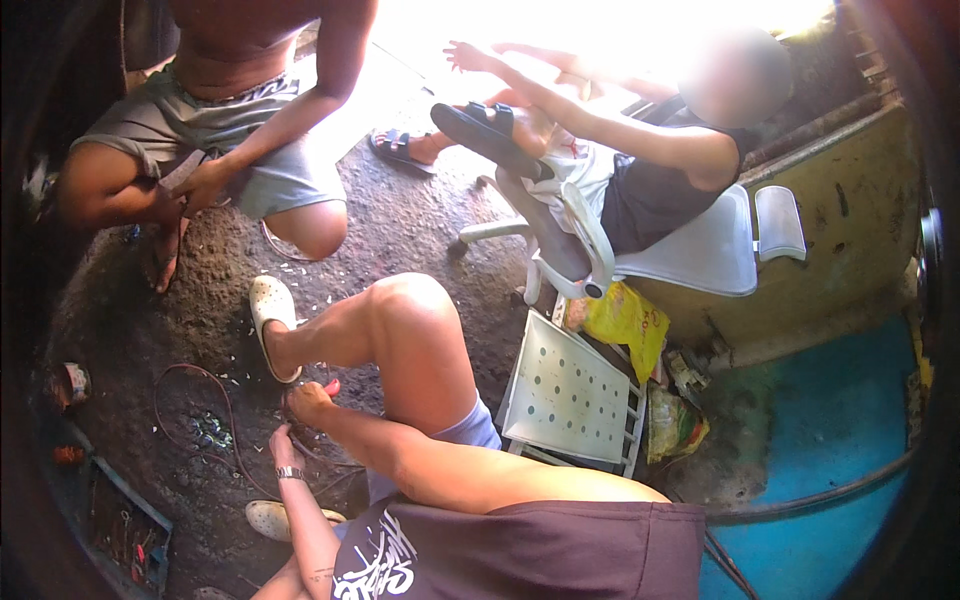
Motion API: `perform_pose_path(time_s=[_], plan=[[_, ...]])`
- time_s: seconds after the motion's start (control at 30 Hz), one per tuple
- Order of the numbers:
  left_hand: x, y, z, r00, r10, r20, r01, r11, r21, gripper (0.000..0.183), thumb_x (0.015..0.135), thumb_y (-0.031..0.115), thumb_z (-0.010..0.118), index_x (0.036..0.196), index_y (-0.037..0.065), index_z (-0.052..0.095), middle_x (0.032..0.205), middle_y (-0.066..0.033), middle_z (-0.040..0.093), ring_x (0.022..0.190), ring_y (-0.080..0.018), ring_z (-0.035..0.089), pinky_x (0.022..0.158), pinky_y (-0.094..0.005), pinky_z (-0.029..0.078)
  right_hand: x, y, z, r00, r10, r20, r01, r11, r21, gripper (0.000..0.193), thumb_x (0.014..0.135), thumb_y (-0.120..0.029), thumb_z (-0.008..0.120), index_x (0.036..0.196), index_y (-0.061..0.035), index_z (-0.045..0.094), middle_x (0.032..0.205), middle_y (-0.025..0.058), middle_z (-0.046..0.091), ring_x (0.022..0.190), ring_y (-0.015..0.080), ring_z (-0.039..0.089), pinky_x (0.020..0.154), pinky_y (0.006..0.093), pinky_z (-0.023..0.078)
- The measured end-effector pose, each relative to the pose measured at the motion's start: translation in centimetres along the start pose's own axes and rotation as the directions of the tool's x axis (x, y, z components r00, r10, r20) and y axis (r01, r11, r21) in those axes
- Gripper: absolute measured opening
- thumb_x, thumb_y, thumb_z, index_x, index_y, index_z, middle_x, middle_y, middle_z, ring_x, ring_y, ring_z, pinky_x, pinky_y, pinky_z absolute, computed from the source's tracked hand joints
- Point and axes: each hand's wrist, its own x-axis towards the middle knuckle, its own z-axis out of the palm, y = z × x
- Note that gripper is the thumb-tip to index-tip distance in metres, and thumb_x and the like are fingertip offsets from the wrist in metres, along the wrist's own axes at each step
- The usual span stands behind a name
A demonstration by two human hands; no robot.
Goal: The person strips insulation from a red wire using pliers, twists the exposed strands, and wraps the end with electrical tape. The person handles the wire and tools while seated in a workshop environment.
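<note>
My right hand (311, 402) is down low in front of my right foot, its arm stretched across from a dark sleeve. Its fingers are closed, and a small red piece (333, 387) shows at them, too small to name. Just below it, my left hand (283, 442), with a metal-band watch (290, 472) on the wrist, is also closed. What it holds is hidden; a thin reddish cable or hose (230, 420) loops across the ground beside it. A cluster of small shiny metal pieces (210, 432) lies to the left of that hand.
Cream clogs (272, 318) are on my feet. Lower left is a toolbox (150, 510) with tools. A crouching person (215, 130) is ahead; another person (660, 160) sits on a grey office chair (690, 240). A white perforated seat (570, 385) and yellow bag (630, 325) are right.
</note>
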Motion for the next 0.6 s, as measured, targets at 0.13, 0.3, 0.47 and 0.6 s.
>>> perform_pose_path(time_s=[0.13,0.3,0.47,0.6], plan=[[1.9,-0.2,-0.5,0.995,-0.092,-0.036,0.093,0.995,0.028,0.007,0.094,0.015,0.057,0.094,0.009,0.058,0.065,0.0014,0.042,0.047,-0.0120,0.036,0.040,-0.0294,0.028,0.4,-0.6,0.9,0.999,-0.037,0.037,0.036,0.999,0.039,0.022,0.086,-0.028,0.070,0.086,-0.0081,0.078,0.087,0.0118,0.077,0.080,0.0252,0.075,0.069,0.0407,0.058],[2.2,-1.7,-1.5,0.987,0.137,-0.089,-0.100,0.937,0.334,0.020,0.102,0.029,0.056,0.097,0.011,0.063,0.062,0.0039,0.040,0.045,-0.0105,0.034,0.038,-0.0281,0.023,0.3,0.2,0.4,0.997,-0.029,0.078,0.023,0.997,0.075,0.024,0.085,-0.029,0.070,0.091,-0.0074,0.078,0.093,0.0131,0.077,0.085,0.0269,0.075,0.073,0.0419,0.059],[3.6,-3.5,-0.5,0.984,0.148,-0.101,-0.102,0.928,0.359,0.034,0.099,0.034,0.059,0.095,0.002,0.070,0.080,-0.0092,0.066,0.069,-0.0229,0.058,0.059,-0.0424,0.042,-0.7,2.1,0.0,0.990,-0.025,0.142,0.013,0.996,0.083,0.028,0.084,-0.031,0.071,0.096,-0.0066,0.078,0.098,0.0143,0.077,0.090,0.0286,0.076,0.076,0.0432,0.061],[1.5,-4.1,0.6,0.898,0.403,-0.175,-0.175,0.693,0.700,0.043,0.100,0.036,0.056,0.119,0.001,0.071,0.110,-0.0219,0.074,0.103,-0.0332,0.070,0.087,-0.0461,0.052,-2.0,2.1,-0.3,0.967,-0.019,0.254,0.014,1.000,0.019,0.031,0.083,-0.031,0.072,0.100,-0.0060,0.078,0.102,0.0154,0.077,0.095,0.0299,0.076,0.080,0.0442,0.061]])
